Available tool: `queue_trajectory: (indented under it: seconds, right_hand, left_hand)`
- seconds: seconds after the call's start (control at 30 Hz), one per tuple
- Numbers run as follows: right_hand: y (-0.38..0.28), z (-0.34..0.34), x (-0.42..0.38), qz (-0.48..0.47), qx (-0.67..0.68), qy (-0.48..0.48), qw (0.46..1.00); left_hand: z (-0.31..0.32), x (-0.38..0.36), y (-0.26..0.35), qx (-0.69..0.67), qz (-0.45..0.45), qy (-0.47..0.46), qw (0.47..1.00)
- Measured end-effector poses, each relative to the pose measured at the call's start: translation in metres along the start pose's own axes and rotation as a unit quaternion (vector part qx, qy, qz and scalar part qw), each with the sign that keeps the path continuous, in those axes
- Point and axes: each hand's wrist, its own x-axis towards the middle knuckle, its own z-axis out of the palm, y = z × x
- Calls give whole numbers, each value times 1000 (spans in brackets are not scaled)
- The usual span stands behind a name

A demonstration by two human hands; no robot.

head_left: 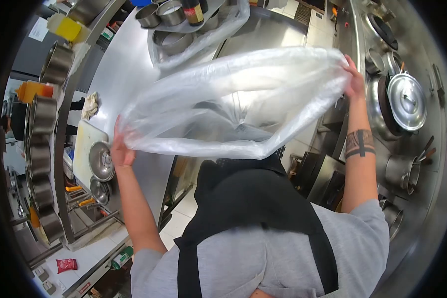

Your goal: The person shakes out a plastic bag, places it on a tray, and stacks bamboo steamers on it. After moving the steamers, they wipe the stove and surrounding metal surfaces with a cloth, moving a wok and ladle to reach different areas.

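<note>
A large clear plastic bag (233, 99) is stretched wide open in front of my chest. My left hand (120, 149) grips its left edge near the steel counter. Up at the right, close to the stove, my right hand (355, 79) grips the other edge of the bag. The bag's mouth faces me and sags between both hands. I wear a grey shirt and a black apron.
A steel counter (119, 69) on the left carries metal bowls (102, 161), a cloth (90, 105) and a tray of small steel containers (171, 12) and a sauce bottle. On the right a stove holds a lidded pot (406, 102) and ladles. White tiled floor lies between.
</note>
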Motion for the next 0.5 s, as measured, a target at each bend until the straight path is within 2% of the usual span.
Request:
queue_trajectory:
  seconds: [0.03, 0.1, 0.13, 0.17, 0.2, 0.23, 0.3, 0.37, 0.4, 0.47, 0.5]
  right_hand:
    - [-5, 11, 35, -22, -71, 22, 997]
    - [-22, 24, 107, -37, -198, -3, 979]
    - [-30, 41, 135, -77, -300, 12, 951]
    - [-38, 62, 160, -117, -398, 27, 910]
    - [-48, 77, 188, -189, -506, 17, 841]
    - [-54, 88, 215, -258, -604, 9, 754]
    - [-57, 106, 268, -401, -681, -30, 612]
    - [-59, 108, 335, -274, -765, -75, 577]
    - [-54, 119, 344, -284, -776, -43, 561]
    - [-45, 165, 347, -299, -798, 37, 522]
    - [-38, 191, 334, -269, -794, 88, 539]
  left_hand:
    - [23, 8, -12, -1, 2, 1, 1000]
    - [67, 19, -35, 220, 30, 89, 971]
    - [82, 23, -47, 220, 29, 91, 971]
    - [96, 23, -59, 314, 20, 74, 946]
    - [109, 22, -70, 406, 9, 55, 912]
    - [118, 21, -85, 429, -7, 29, 903]
    - [131, 22, -121, 459, -21, -3, 888]
    - [151, 28, -154, 449, -24, -9, 893]
    - [161, 35, -166, 431, -29, -9, 902]
    - [172, 55, -182, 596, 35, -35, 801]
    - [182, 65, -179, 518, -76, -32, 851]
